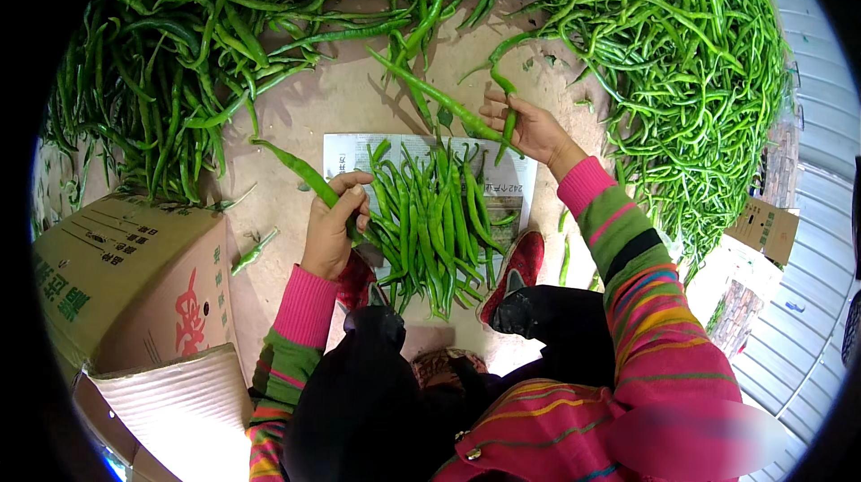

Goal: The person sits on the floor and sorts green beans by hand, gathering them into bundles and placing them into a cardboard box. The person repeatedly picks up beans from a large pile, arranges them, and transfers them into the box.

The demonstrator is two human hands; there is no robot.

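Note:
My left hand (338,220) grips a long green chili pepper (299,171), its stem end pointing up and left. A curved green chili pepper (503,82) is pinched between the thumb and fingers of my right hand (528,127). Another long, straighter pepper (430,90) runs diagonally up to the left from beside those fingers; whether they grip it too, I cannot tell. Between and below my hands, a bunch of green chili peppers (430,226) lies roughly lengthwise on a printed newspaper sheet (340,149), between my red shoes.
Large heaps of green chili peppers curve around the far side (686,58) and left (161,78). An opened cardboard box (161,294) stands at my left. Loose peppers (255,251) lie on the brown floor covering (289,105). Corrugated metal sheeting (820,112) borders the right.

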